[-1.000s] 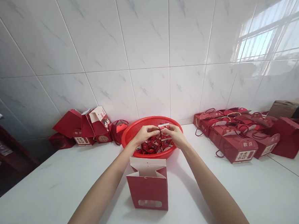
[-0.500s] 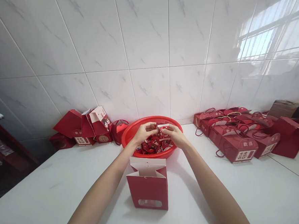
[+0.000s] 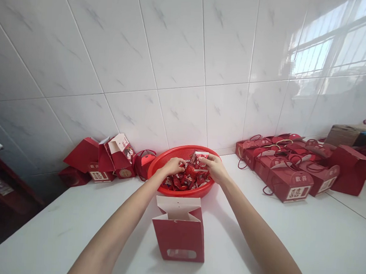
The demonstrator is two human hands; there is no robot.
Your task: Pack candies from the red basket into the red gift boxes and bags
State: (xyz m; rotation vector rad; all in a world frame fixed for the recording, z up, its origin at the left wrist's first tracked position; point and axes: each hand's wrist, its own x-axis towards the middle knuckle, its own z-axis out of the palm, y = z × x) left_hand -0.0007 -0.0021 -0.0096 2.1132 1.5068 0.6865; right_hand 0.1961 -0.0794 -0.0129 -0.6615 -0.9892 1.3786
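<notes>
A red oval plastic basket (image 3: 156,162) stands near the wall with many red wrapped sweets (image 3: 186,180) in it. My left hand (image 3: 175,165) reaches over its left part, fingers bent together at the sweets; what they grip, if anything, is too small to make out. Above the basket's right part, my right hand (image 3: 214,167) pinches a red and white packet (image 3: 200,158). In front of the basket, between my forearms, a red paper box (image 3: 179,238) stands upright with its top open and a small clear window low on its front.
Several red boxes (image 3: 102,161) lean together at the left by the wall. Rows of red gift boxes with cord handles (image 3: 287,178) stand at the right, with a brown carton (image 3: 346,135) behind them. The white table's (image 3: 56,228) left edge runs diagonally.
My left hand has moved left and down, away from the packet and onto the sweets. The packet stays in my right hand. The view has shifted slightly.
</notes>
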